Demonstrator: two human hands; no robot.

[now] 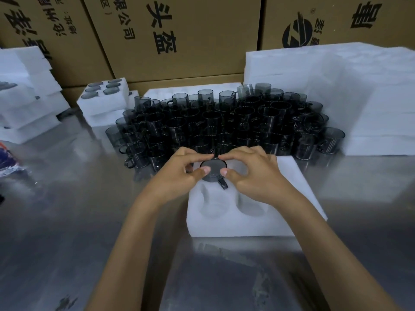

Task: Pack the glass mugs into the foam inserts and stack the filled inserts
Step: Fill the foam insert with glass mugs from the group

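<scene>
A white foam insert [238, 218] lies on the steel table in front of me, with two bare round pockets at its near side. A smoky grey glass mug [213, 170] sits over a middle pocket, its handle pointing toward me. My left hand [179, 176] and my right hand [251, 173] both grip the mug's rim, thumbs on the near side and fingertips meeting at the far side. Behind the insert stands a dense cluster of several loose grey mugs [224, 122].
Filled inserts [103, 97] are stacked at the back left, with more foam [24, 90] at the far left. A tall stack of foam sheets [359, 97] stands at the right. Cardboard boxes [179, 34] form the back wall. A coloured bag [9, 160] lies at the left edge.
</scene>
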